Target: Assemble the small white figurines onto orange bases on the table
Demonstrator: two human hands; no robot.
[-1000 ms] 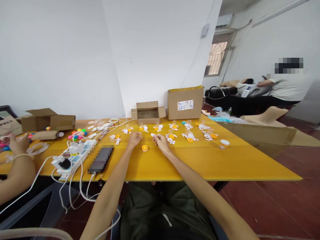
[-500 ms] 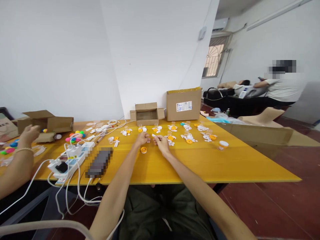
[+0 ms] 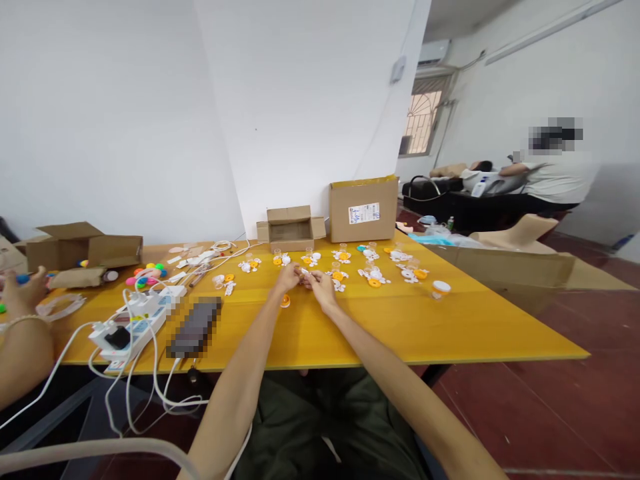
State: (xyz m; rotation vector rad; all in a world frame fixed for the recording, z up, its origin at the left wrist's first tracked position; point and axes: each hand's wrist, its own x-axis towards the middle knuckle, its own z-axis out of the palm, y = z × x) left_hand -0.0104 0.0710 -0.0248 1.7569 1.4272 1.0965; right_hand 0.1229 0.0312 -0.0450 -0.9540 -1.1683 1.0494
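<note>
Over the middle of the yellow table (image 3: pixel 320 340), my left hand (image 3: pixel 289 277) and my right hand (image 3: pixel 321 288) meet, fingers closed around a small white piece (image 3: pixel 305 272). Its shape is mostly hidden by the fingers. Just below my left hand lies an orange and white round part (image 3: pixel 285 301). Beyond and beside my hands are several small groups of white and orange plastic parts with clear cups, one such group (image 3: pixel 337 275) close to my right hand. A clear jar with a white lid (image 3: pixel 441 289) stands to the right.
An open cardboard box (image 3: pixel 290 230) and a closed carton (image 3: pixel 363 210) stand at the back. To the left are a power strip (image 3: pixel 145 323) with cables, a phone (image 3: pixel 195 327), colourful balls (image 3: pixel 150 273) and another person's hand (image 3: pixel 23 293).
My hands have come together at the white piece. The other person's hand at the left has lowered and opened. The view has shifted slightly.
</note>
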